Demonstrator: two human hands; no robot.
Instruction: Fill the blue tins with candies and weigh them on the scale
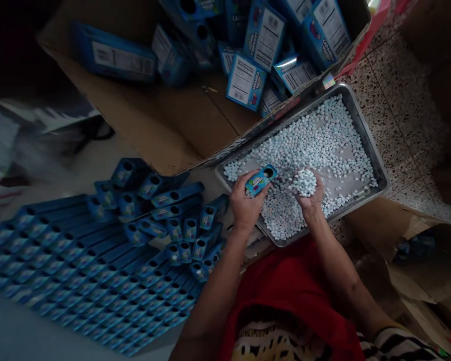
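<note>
My left hand (245,203) is closed round a small blue candy box (260,179), its round opening facing up, held over the near left part of a metal tray (376,165). My right hand (310,193) is cupped, palm up, round a heap of small pale blue-white candies (304,181) just to the right of the box. The tray is filled with the same loose candies (315,140).
Rows of small blue boxes (97,260) lie on the floor at the left. A large cardboard carton (165,120) behind the tray holds bigger blue cartons (263,35). More cardboard (409,250) lies at the right, on speckled floor (406,100). My red garment (293,291) is below.
</note>
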